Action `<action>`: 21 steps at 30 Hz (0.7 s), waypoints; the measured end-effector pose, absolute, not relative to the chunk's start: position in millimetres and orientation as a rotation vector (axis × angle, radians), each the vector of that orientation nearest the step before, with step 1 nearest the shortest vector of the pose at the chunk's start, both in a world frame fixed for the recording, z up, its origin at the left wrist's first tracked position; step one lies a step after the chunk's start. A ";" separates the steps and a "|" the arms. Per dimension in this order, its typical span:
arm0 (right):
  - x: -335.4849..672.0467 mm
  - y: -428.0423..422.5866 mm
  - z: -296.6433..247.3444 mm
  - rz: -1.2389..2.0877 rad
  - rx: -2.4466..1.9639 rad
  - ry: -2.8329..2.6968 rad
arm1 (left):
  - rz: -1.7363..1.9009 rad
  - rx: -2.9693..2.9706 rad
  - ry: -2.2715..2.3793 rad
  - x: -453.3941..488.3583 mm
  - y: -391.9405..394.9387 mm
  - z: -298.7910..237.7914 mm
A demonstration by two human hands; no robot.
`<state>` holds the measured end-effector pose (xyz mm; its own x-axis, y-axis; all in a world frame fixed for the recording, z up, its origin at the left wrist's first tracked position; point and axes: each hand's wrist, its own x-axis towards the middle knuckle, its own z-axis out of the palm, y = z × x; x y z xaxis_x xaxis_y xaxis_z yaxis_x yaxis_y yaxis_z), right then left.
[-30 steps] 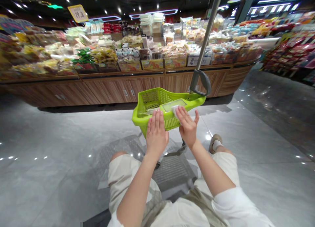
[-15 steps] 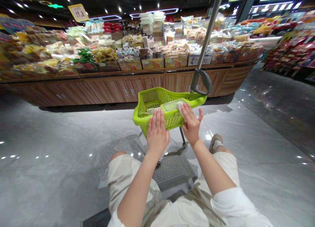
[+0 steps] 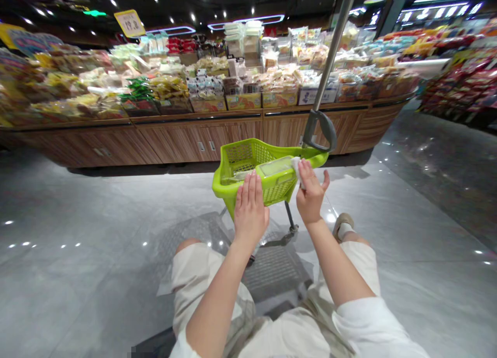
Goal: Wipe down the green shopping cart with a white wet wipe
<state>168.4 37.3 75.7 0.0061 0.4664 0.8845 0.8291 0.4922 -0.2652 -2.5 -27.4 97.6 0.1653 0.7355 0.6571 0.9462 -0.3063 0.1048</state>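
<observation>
A lime-green plastic basket cart [image 3: 225, 190] stands in front of my knees. Its near side carries a clear panel [image 3: 275, 166] along the rim. My left hand [image 3: 249, 208] lies flat against the near side, with stretched fingers reaching up to the rim left of the panel. At the panel's right end, my right hand [image 3: 310, 195] presses a crumpled white tissue [image 3: 297, 165] to the rim under its fingers, its thumb sticking out. A grey loop handle [image 3: 325, 129] on a metal pole [image 3: 334, 57] rises from the cart's far right end.
Behind the cart runs a wood-panelled display counter [image 3: 229, 132] heaped with packaged food. A yellow-edged price sign [image 3: 129, 24] hangs above it. More shelves of goods [image 3: 462, 83] stand at the right. Shiny grey tiles [image 3: 77, 213] cover the floor.
My right hand has slid the tissue a little to the right along the rim, away from the panel's middle. My left hand has stayed at its place on the cart.
</observation>
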 end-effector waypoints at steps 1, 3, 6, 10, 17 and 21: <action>172.5 41.3 74.6 -0.404 -1.178 -1.562 | -0.896 -2.114 -1.609 -2.0 -27.3 97.4; 168.6 39.9 73.9 -0.399 -1.211 -1.527 | -0.907 -2.105 -1.611 -0.4 -26.9 96.8; 143.2 20.6 76.2 -0.400 -1.090 -1.743 | -0.920 -2.091 -1.614 1.0 -26.0 96.0; 135.7 10.0 78.0 -0.437 -0.912 -1.926 | -0.911 -2.088 -1.614 -0.6 -26.0 96.5; 157.4 30.0 72.6 -0.419 -1.177 -1.575 | -0.905 -2.085 -1.614 1.9 -26.8 96.4; 127.2 9.8 72.5 -0.443 -1.022 -1.810 | -0.896 -2.064 -1.644 3.4 -26.1 95.3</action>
<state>127.2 9.8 72.5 -0.1736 0.4481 0.8770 0.8022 0.5808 -0.1379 3.4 -26.1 95.3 0.1253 0.7347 0.6668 0.9584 -0.2632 0.1099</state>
